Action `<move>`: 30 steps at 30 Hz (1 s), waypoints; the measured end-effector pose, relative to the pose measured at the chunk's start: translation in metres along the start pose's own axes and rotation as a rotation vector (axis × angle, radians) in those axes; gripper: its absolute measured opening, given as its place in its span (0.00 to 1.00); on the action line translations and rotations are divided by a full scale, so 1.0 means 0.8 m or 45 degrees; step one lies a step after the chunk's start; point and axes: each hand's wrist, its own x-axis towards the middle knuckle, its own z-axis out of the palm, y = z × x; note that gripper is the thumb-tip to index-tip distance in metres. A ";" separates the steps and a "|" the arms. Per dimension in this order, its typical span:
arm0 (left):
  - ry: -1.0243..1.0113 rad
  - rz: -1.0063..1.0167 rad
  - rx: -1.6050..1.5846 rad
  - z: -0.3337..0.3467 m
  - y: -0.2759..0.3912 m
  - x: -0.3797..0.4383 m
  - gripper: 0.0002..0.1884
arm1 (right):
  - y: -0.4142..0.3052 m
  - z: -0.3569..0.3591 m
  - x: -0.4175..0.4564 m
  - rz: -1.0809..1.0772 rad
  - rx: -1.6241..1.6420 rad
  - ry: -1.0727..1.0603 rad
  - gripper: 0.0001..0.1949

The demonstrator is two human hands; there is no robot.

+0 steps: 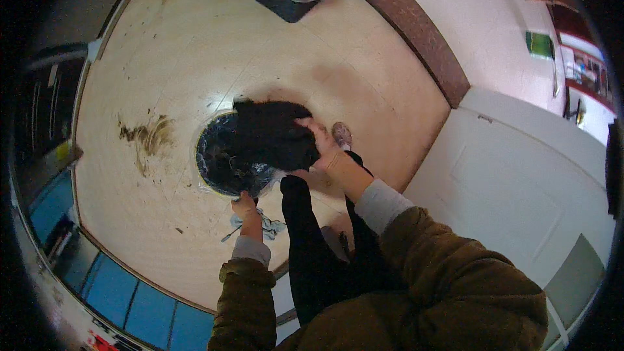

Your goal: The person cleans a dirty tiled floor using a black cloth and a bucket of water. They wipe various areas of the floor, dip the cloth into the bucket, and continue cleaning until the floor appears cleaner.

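Observation:
My right hand (324,148) grips the right side of a black object (273,134), whose kind I cannot tell. The object overlaps a round, dark thing (219,156) wrapped in clear plastic with a yellowish rim, perhaps a bin or a bucket. My left hand (245,207) is closed on the near edge of this round thing. Below the left hand, a crumpled grey-blue cloth (270,225) lies on the floor. A thin tool or handle end (231,235) shows beside it. To the left, a dark brown smear (148,134) marks the floor.
A dark container (273,0) holding plastic-wrapped things stands at the top. A white door or panel (492,170) is on the right, by a reddish-brown threshold (419,34). Blue cabinet fronts (109,295) line the lower left. Small dark bits are scattered over the pale floor (146,234).

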 end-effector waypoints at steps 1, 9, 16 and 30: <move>0.060 0.003 0.005 0.005 -0.009 -0.001 0.24 | -0.010 -0.009 -0.001 -0.203 -0.219 0.002 0.18; 0.013 0.014 -0.053 0.032 0.173 -0.353 0.25 | -0.402 -0.239 -0.148 -0.206 0.411 0.146 0.21; -0.029 0.097 0.042 0.095 0.244 -0.480 0.25 | -0.598 -0.363 -0.223 -0.129 0.943 0.108 0.23; -0.148 0.225 -0.061 0.100 0.310 -0.552 0.21 | -0.587 -0.380 -0.152 -0.407 -0.237 1.088 0.19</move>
